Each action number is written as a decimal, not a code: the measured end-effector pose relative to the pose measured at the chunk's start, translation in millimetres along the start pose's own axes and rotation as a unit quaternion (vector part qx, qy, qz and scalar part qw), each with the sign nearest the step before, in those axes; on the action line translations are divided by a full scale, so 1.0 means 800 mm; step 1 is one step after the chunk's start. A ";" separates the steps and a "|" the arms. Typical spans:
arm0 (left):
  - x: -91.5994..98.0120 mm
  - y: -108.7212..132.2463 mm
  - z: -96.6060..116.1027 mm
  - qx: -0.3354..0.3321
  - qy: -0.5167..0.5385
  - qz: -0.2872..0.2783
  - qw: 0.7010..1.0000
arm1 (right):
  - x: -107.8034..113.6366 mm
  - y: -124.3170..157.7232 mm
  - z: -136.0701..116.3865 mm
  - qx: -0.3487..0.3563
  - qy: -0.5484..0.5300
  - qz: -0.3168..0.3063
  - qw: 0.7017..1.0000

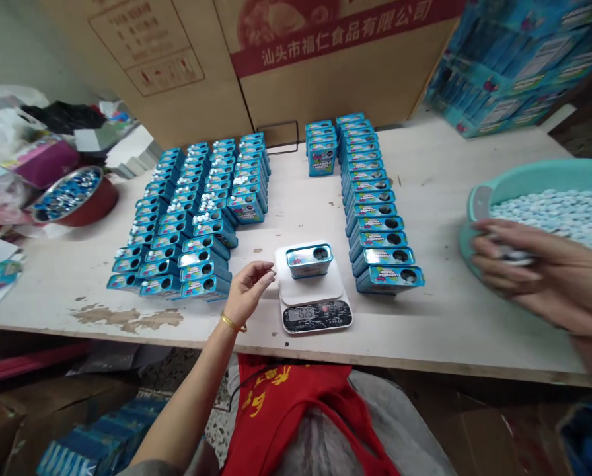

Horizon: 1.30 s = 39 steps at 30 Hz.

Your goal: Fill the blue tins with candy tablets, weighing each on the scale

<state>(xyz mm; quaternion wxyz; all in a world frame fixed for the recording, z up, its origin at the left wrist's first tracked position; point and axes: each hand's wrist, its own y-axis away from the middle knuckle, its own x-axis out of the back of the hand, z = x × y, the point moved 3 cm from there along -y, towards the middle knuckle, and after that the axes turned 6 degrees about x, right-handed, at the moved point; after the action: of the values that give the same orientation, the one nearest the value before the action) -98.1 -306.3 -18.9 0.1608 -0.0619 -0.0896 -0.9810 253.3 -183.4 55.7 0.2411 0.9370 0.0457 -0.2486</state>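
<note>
A small blue tin with a round hole in its top stands on a white kitchen scale at the table's front. My left hand, with a gold bangle on the wrist, hovers just left of the scale with its fingers pinched together; what they hold is too small to name. My right hand is curled at the rim of a teal basin of pale round candies, cupping some of them.
Several rows of blue tins lie to the left of the scale, and another long row to its right. A red bowl of small pieces sits far left. Cardboard boxes stand behind the white table.
</note>
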 end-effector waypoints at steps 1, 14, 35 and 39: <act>-0.001 0.001 0.000 -0.002 0.001 -0.002 1.000 | -0.025 -0.002 0.012 -0.017 0.081 -0.051 0.995; 0.021 0.020 -0.019 0.020 0.019 0.033 0.999 | -0.169 -0.056 0.093 0.199 0.455 -0.297 0.815; 0.024 0.032 -0.054 0.088 0.060 0.077 0.991 | -0.097 -0.019 0.087 -0.089 0.191 -0.196 0.958; 0.025 0.033 -0.065 0.086 0.057 0.085 0.991 | -0.117 -0.018 0.090 -0.066 0.225 -0.215 0.948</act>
<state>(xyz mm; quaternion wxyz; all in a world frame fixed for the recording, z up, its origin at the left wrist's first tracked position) -112.8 -347.0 -62.6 0.2529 0.0007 -0.1585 -0.9544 136.9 -202.0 40.3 0.2269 0.9183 0.3158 -0.0742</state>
